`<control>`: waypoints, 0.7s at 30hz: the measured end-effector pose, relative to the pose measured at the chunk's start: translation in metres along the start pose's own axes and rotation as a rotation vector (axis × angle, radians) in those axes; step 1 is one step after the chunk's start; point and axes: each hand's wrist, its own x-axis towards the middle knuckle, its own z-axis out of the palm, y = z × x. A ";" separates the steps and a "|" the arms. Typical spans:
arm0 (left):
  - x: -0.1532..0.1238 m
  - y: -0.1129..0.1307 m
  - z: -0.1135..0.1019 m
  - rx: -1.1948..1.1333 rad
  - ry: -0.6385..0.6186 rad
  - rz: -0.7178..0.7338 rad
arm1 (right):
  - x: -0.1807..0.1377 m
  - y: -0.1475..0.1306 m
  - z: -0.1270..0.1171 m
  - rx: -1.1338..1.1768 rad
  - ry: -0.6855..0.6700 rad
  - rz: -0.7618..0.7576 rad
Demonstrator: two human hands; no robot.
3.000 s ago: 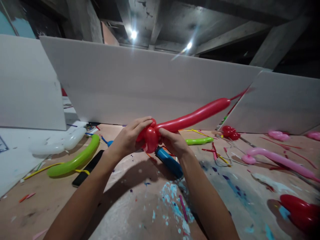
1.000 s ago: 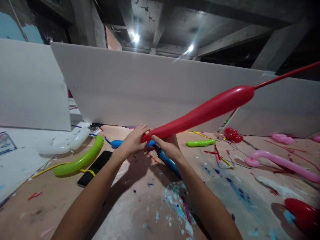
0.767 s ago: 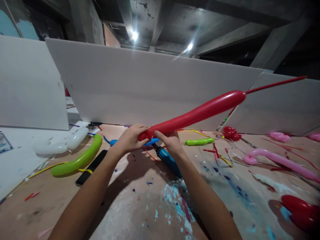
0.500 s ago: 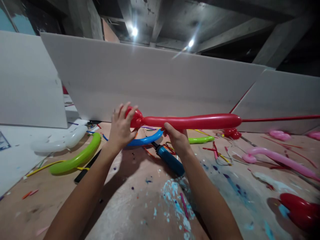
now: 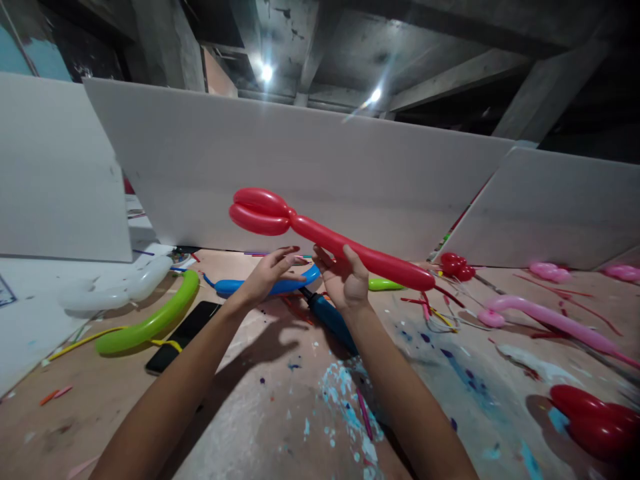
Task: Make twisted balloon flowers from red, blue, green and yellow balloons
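Paint-spotted surface (image 5: pixel 240 413) | red balloon (image 5: pixel 330 233) slanting across right hand (image 5: pixel 346 281), seemingly gripped | left hand (image 5: pixel 269 273) loosely unfurled, apart, below balloon

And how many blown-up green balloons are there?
2: a curved green balloon beside the phone, and another green balloon partly hidden behind the red balloon in the right hand.

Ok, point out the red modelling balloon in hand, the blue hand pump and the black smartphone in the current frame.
red modelling balloon (image 5: pixel 326 234), head view: its long section, toward the twisted loops
blue hand pump (image 5: pixel 328 317), head view: its barrel
black smartphone (image 5: pixel 190 327), head view: its dark face
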 end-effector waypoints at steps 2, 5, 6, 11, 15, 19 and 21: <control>0.002 0.000 0.005 -0.260 0.058 0.036 | -0.004 0.001 0.003 -0.046 -0.010 0.114; 0.004 0.002 0.007 -0.423 0.217 0.133 | -0.010 0.002 0.008 -0.115 -0.029 0.248; 0.004 0.002 0.007 -0.458 0.270 0.157 | -0.011 0.001 0.009 -0.123 -0.029 0.243; 0.001 0.007 0.008 -0.628 0.380 0.180 | -0.013 0.005 0.010 -0.127 0.041 0.176; -0.004 0.010 0.012 -0.804 0.326 0.074 | -0.014 0.014 0.013 -0.061 0.074 0.085; 0.005 0.005 0.017 -0.938 0.517 0.120 | -0.010 0.013 0.025 0.074 0.134 -0.079; 0.014 0.002 0.023 -0.847 0.591 0.120 | -0.004 0.013 0.034 0.081 0.188 -0.146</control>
